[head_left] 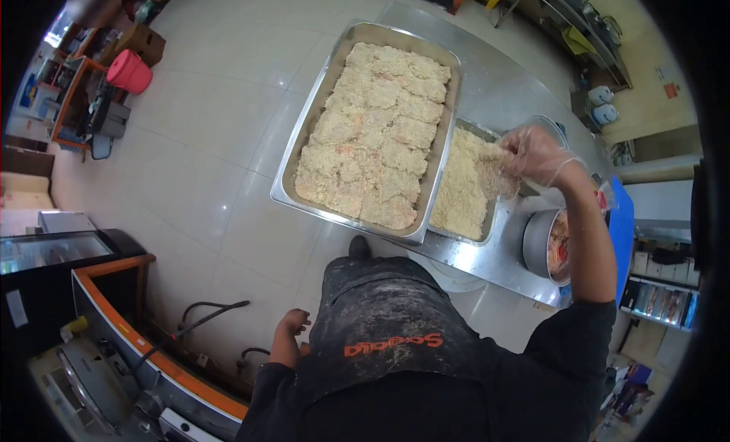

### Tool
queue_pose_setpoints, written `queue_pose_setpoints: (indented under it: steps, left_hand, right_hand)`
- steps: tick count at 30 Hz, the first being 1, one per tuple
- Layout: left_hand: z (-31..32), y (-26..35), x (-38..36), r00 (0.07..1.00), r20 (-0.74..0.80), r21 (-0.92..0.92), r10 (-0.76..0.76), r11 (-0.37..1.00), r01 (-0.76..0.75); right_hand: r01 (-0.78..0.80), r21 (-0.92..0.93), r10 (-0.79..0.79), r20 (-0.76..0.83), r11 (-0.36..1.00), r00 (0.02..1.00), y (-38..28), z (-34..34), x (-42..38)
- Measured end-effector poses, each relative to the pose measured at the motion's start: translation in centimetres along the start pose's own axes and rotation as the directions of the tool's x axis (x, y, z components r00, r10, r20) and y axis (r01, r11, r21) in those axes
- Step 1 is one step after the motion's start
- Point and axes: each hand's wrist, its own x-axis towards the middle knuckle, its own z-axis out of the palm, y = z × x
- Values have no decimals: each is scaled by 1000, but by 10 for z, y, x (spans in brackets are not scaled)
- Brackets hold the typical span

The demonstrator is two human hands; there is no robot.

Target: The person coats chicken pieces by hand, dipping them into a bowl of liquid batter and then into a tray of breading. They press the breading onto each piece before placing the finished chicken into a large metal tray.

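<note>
My right hand (528, 151), in a clear plastic glove, is over the right side of a metal tray of pale breadcrumbs (461, 185). Its fingers are drawn together on breadcrumbs, and loose crumbs blur below the fingertips. Under them a pinkish, crumb-covered patch (498, 180), like a meat piece, shows in the tray. Beside it stands a large deep steel pan (283, 185), filled with rows of breaded meat pieces (372, 130). My left hand (295, 320) hangs bare by my side, fingers loosely apart and holding nothing, away from the table.
The steel table (502, 84) carries both trays. A round metal pot (537, 243) with pinkish raw meat stands near my right forearm, and another round bowl (549, 125) sits behind my right hand. A red bucket (129, 71) is far left; an orange-edged counter (163, 358) stands at lower left.
</note>
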Motion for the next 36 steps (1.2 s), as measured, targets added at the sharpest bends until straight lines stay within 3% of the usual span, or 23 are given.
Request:
queue_pose_setpoints:
  steps: [4, 6, 8, 10, 12, 15, 16, 22, 23, 25, 26, 29, 30, 32, 34, 36]
  left_hand:
    - [-6, 8, -21, 998, 16, 9, -58, 998, 58]
    - [-7, 1, -28, 998, -17, -30, -61, 998, 60]
    - [-6, -7, -30, 996, -76, -115, -39, 993, 31]
    - [-6, -23, -29, 998, -54, -205, -42, 978, 30]
    - [-1, -37, -34, 998, -58, -201, -19, 980, 7]
    - [4, -61, -40, 998, -65, -108, 20, 994, -27]
    - [5, -78, -28, 999, -43, -118, 5, 993, -10]
    - [28, -119, -6, 999, 33, -199, 3, 980, 4]
    - [30, -124, 3, 999, 46, -233, -2, 972, 13]
    - [21, -112, 5, 989, 107, 145, 101, 983, -116]
    - [16, -101, -1, 979, 152, 328, 137, 927, -181]
    - [14, -61, -38, 991, -94, -69, 98, 992, -105]
    - [14, -47, -55, 993, -103, -135, 50, 989, -63]
    - [5, -19, -77, 992, -124, -254, -29, 967, -3]
    - [0, -29, -54, 993, -114, -246, -30, 969, 1]
    - [1, -35, -50, 994, -105, -277, -40, 961, 9]
  right_hand:
    - [68, 127, -58, -79, 990, 995, -60, -17, 36]
    - [117, 187, -90, -146, 975, 985, -92, 4, 92]
    - [174, 482, -103, -171, 859, 980, -86, 44, 158]
    - [143, 603, -43, -177, 785, 983, -86, 93, 223]
    - [218, 455, -71, -319, 863, 945, -72, 154, 282]
    - [2, 272, 71, -258, 962, 964, -72, 162, 305]
    - [92, 360, -10, -223, 928, 975, -62, 172, 319]
    - [-43, -144, 12, -214, 989, 977, -108, 137, 259]
    - [63, -273, -141, -278, 960, 950, -118, 146, 254]
    - [223, -526, -441, -335, 821, 833, -130, 168, 242]
    - [246, -495, -432, -305, 833, 848, -123, 181, 234]
    - [329, -432, -442, -191, 840, 877, -100, 195, 227]
    - [368, -431, -459, -129, 824, 879, -92, 191, 227]
    - [385, -411, -444, -54, 826, 895, -97, 177, 226]
    - [342, -389, -378, -18, 855, 926, -127, 154, 224]
    - [360, -390, -451, -172, 848, 876, -135, 181, 231]
